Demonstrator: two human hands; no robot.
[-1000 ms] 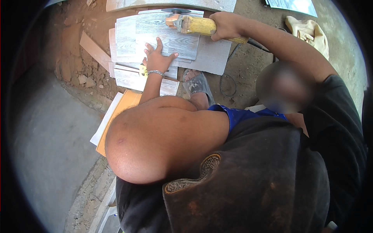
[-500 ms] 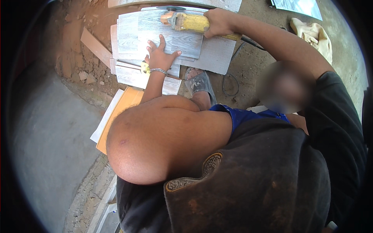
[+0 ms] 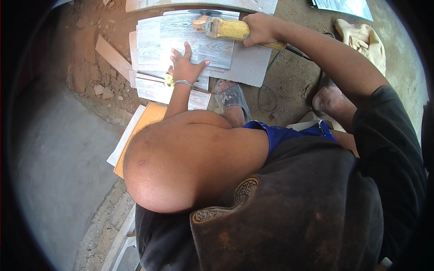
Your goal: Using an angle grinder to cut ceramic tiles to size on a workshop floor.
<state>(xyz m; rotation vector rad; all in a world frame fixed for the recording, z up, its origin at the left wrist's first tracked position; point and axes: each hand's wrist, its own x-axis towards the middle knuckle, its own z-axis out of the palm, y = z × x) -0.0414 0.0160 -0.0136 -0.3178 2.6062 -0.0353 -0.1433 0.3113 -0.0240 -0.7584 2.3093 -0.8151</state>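
Note:
A yellow angle grinder (image 3: 230,29) is in my right hand (image 3: 262,29), whose fingers wrap round its body. Its dark cutting disc (image 3: 205,12) lies along the far edge of a grey wood-grain tile (image 3: 194,38). My left hand (image 3: 184,67) rests on that tile with fingers spread, on the near side of the grinder. Whether the disc is spinning or cutting, I cannot tell. Beside my left wrist, a small yellow tape measure (image 3: 168,80) sits on narrower wood-grain pieces (image 3: 151,89).
Under the tile lies a larger grey slab (image 3: 253,65). A cord (image 3: 267,100) curls on the dirt near my sandalled foot (image 3: 233,97). Cream cloth (image 3: 361,38) lies at far right, a brown strip (image 3: 113,56) at left, and an orange box (image 3: 147,124) by my knee.
The grinder and my right hand have shifted slightly to the right along the tile's far edge. My left hand stays in place on the tile.

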